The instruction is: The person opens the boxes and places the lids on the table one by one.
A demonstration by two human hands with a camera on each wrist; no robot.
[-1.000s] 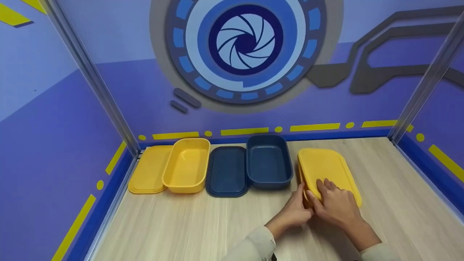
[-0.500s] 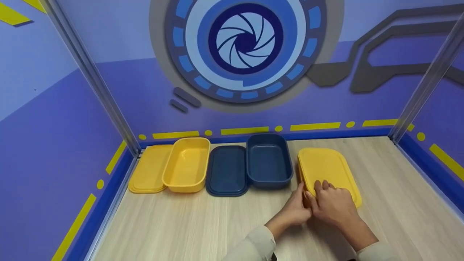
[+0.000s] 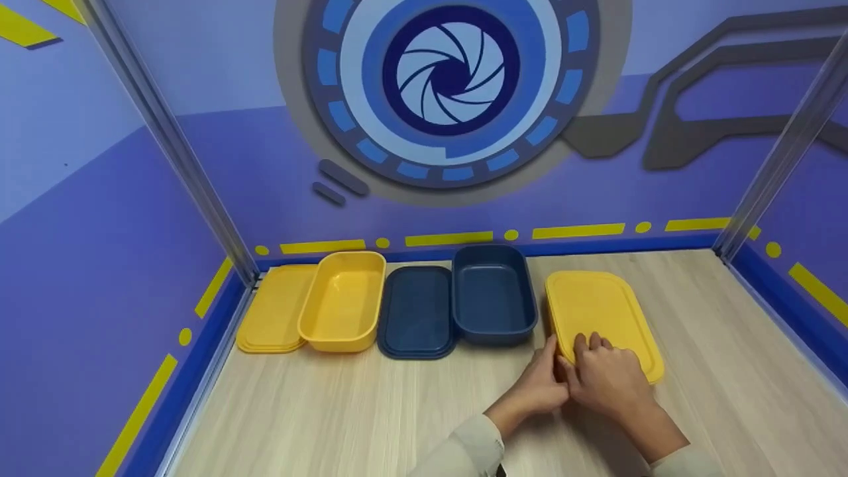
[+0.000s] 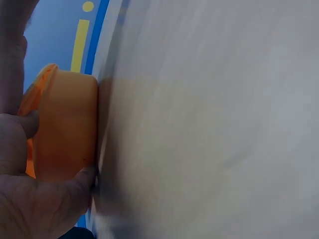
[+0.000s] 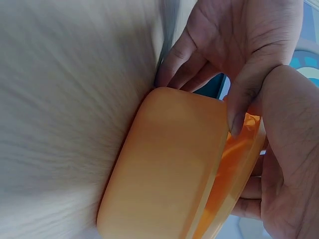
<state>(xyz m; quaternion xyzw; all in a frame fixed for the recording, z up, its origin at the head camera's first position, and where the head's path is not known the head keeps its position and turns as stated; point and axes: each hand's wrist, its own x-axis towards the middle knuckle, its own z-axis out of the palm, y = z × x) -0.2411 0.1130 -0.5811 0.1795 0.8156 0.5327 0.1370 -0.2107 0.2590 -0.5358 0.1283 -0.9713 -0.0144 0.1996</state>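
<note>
At the right of the table stands a yellow food container (image 5: 159,159) with a yellow lid (image 3: 596,305) lying over its top. A gap shows between the lid and the rim at the near end in the right wrist view. My left hand (image 3: 540,384) holds the container at its near left corner, fingers along the side wall. My right hand (image 3: 613,377) grips the lid's near left part, fingertips bent on its top and thumb at its edge. In the left wrist view, the container (image 4: 67,124) stands on the table beside the left hand (image 4: 35,204).
To the left, in a row, are an open dark blue container (image 3: 493,298), a dark blue lid (image 3: 417,311), an open yellow container (image 3: 341,305) and another yellow lid (image 3: 275,311). Purple walls (image 3: 225,172) edge the wooden table (image 3: 344,411) at the back and sides.
My right hand has shifted slightly left, its fingers drawn in more over the lid. The left hand stays at the container's corner. The row of other containers has not moved.
</note>
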